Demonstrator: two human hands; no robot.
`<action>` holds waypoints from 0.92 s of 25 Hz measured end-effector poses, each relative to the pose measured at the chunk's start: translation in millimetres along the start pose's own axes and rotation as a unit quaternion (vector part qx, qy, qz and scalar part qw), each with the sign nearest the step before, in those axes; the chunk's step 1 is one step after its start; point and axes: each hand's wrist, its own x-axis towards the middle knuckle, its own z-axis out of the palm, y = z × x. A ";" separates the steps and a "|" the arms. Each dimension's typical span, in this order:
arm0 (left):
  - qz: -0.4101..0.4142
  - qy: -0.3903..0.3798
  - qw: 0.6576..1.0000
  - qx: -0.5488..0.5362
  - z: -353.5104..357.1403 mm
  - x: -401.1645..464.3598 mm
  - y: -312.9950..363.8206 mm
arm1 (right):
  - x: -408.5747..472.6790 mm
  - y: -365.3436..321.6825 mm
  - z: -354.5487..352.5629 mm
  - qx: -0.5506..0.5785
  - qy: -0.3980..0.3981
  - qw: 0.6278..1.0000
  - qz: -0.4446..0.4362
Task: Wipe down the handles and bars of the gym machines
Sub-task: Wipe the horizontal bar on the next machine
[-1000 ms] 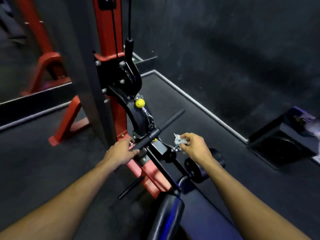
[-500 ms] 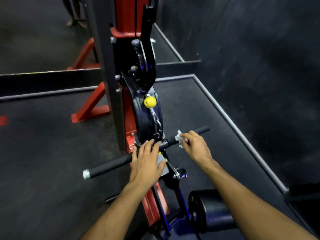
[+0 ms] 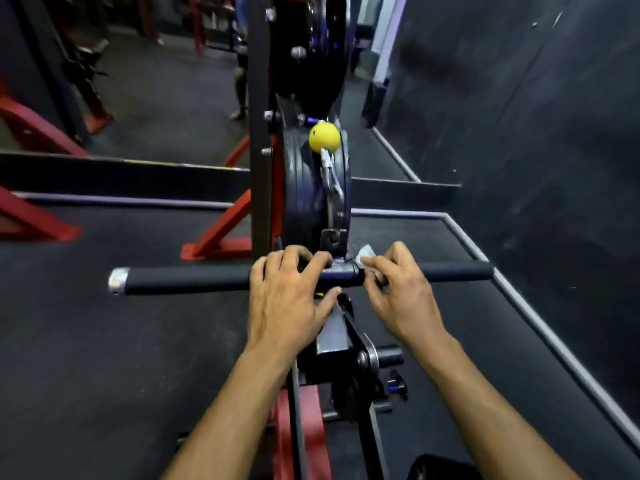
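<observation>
- Black foam covers a straight cable-row bar (image 3: pixel 187 279) that runs level across the middle of the view, with a silver end cap (image 3: pixel 118 280) at its left tip and its right grip (image 3: pixel 457 271) reaching toward a pale floor border.
- The bar hangs by its centre from a carabiner and chain (image 3: pixel 330 181) below a yellow rubber ball stop (image 3: pixel 324 137), all in front of a dark pulley housing on a red and black machine frame (image 3: pixel 259 133).
- The person's left hand (image 3: pixel 287 299) lies over the bar just left of centre, fingers curled over the top and thumb underneath, gripping it so it stays steady.
- The right hand (image 3: pixel 398 292) sits just right of centre, its fingertips pinching a small crumpled white wipe (image 3: pixel 367 252) against the bar beside the metal centre sleeve (image 3: pixel 343 270).
- Judging by this, the step in hand is wiping the bar itself, starting at the middle; the right grip looks not yet covered.
- The next move probably calls for sliding the wipe outward along the right grip with steady pressure, while the left hand stops the hanging bar from swinging or twisting.
- After that, the left half would need the same pass, which likely means swapping which hand holds the bar.
- Dark rubber flooring (image 3: pixel 104 358) lies beneath, and other red frames stand in the blurred background.
</observation>
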 end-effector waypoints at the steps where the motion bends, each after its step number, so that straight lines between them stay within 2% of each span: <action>1: 0.003 0.018 1.000 0.006 2.5 -3.9 0.8 | -0.7 7.0 3.2 0.024 0.002 1.000 -0.014; 5: -0.050 0.001 0.998 0.045 -6.5 -21.7 13.6 | -8.2 21.1 4.2 0.076 -0.053 0.995 -0.037; 9: -0.078 0.010 0.996 0.046 -18.8 -20.0 26.3 | -14.8 23.5 0.1 0.111 -0.019 0.994 -0.015; 12: -0.104 0.023 0.993 0.056 -18.0 -18.6 23.9 | -14.5 13.6 -2.3 0.102 -0.027 0.994 -0.002; 16: -0.063 0.012 0.996 0.068 -13.8 -11.6 8.2 | -13.9 21.8 -7.4 0.100 -0.013 0.995 0.004; 19: -0.060 0.005 0.998 0.029 -16.0 -5.2 -0.4 | -10.0 33.0 -10.9 0.080 0.011 0.996 0.039; 23: -0.042 -0.039 0.998 0.030 -16.3 -4.3 -13.0 | -14.5 0.3 9.4 0.123 0.018 0.992 -0.024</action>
